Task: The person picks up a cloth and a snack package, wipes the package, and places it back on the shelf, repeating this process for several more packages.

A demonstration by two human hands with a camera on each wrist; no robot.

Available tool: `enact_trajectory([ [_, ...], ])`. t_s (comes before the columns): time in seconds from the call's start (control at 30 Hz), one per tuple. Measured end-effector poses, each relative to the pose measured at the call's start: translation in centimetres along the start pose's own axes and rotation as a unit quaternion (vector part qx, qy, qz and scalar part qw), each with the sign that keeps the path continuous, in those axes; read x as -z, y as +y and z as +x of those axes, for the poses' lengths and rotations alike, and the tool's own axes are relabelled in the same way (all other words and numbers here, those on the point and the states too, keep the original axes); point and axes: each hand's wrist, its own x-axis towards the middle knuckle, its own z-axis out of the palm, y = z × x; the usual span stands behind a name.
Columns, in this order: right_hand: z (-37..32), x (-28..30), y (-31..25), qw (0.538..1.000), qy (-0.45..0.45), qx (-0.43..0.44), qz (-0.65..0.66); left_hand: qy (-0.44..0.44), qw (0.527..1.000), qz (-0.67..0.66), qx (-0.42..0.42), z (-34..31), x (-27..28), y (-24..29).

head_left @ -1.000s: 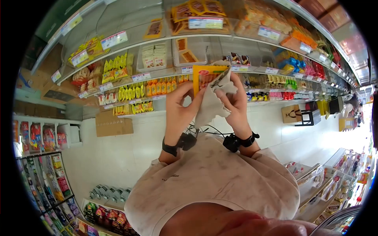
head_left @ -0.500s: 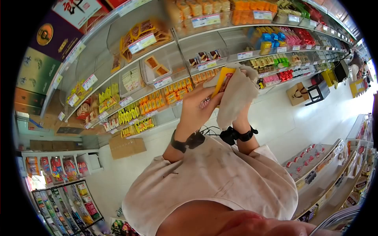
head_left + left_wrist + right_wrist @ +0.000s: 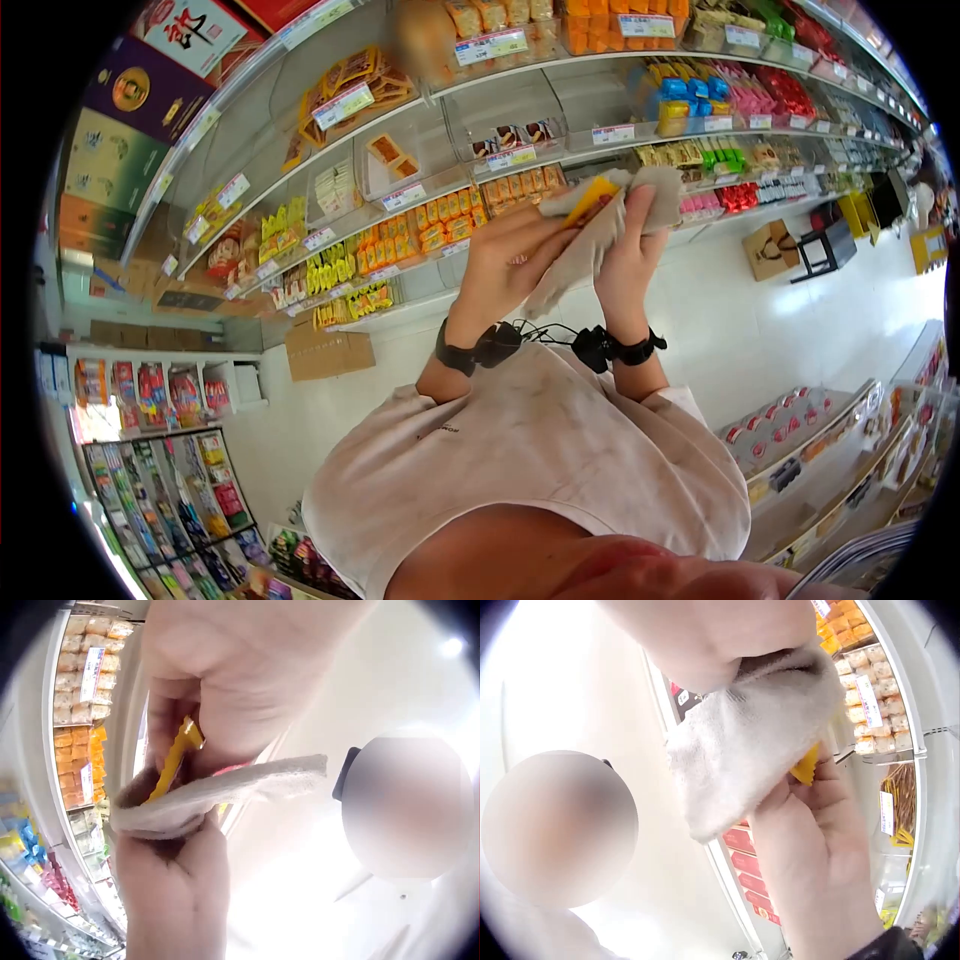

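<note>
- Packet (image 3: pixel 590 197), yellow, flat and thin with a glossy film look, is held up in the air in front of the shelves (image 3: pixel 540 72), between both hands.
- Left hand (image 3: pixel 505 262) pinches it by one end, thumb against fingers; this seems to leave its flat faces free for the cloth.
- Cloth (image 3: pixel 578 258), pale grey, soft and looped like a towel, is folded over the other side of the packet, and its loose end hangs down.
- Right hand (image 3: pixel 628 262) grips the cloth, with fingers curled round it, pressing it on the packet.
- Shelves behind carry rows of small orange and yellow bags with white price tags (image 3: pixel 404 196); a cardboard box (image 3: pixel 328 352) stands on the floor below.
</note>
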Motion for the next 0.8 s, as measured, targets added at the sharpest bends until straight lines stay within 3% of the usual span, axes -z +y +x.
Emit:
enact_trajectory([
  [0.03,-0.5,1.5,0.2,0.995,-0.054,-0.071,-0.036,0.032,0.999,0.000,0.022,0.2,-0.6,0.6],
  [0.17,-0.3,3.1,-0.4,0.991,-0.075,-0.050,-0.098,0.069,0.995,-0.011,0.075,0.5,-1.7,0.2],
  [0.27,1.1,3.8,-1.1,0.995,-0.030,0.017,-0.089,0.158,0.978,-0.031,0.136,0.3,-3.8,-0.1],
  [0.3,1.3,4.6,-1.3,0.992,-0.017,0.021,-0.124,0.092,0.974,-0.070,0.196,-0.1,-3.7,-0.1],
  [0.33,1.5,4.9,-1.0,0.981,-0.085,0.081,-0.154,0.080,0.952,-0.189,0.225,-0.1,-3.8,0.0],
  [0.4,1.9,5.1,-0.7,0.932,-0.217,0.198,-0.213,0.051,0.864,-0.421,0.273,-0.2,-4.4,0.3],
  [0.47,1.1,4.0,-0.9,0.844,-0.390,0.229,-0.289,0.077,0.832,-0.438,0.333,-0.7,-4.0,0.5],
  [0.5,0.1,3.2,-0.9,0.843,-0.393,0.222,-0.292,0.089,0.814,-0.445,0.363,-0.9,-3.7,0.5],
  [0.63,0.0,2.5,0.1,0.849,-0.364,0.208,-0.321,0.078,0.861,-0.366,0.344,-1.8,-3.5,-1.6],
  [0.73,0.9,2.3,2.4,0.927,-0.249,0.131,-0.249,0.035,0.910,-0.274,0.308,-2.3,-4.3,-0.4],
  [0.77,1.0,3.3,2.9,0.943,-0.234,-0.041,-0.233,0.023,0.925,-0.237,0.294,-2.0,-4.2,0.6],
  [0.8,1.2,3.5,3.1,0.954,-0.210,-0.088,-0.197,0.012,0.939,-0.200,0.280,-1.8,-4.0,1.2],
])
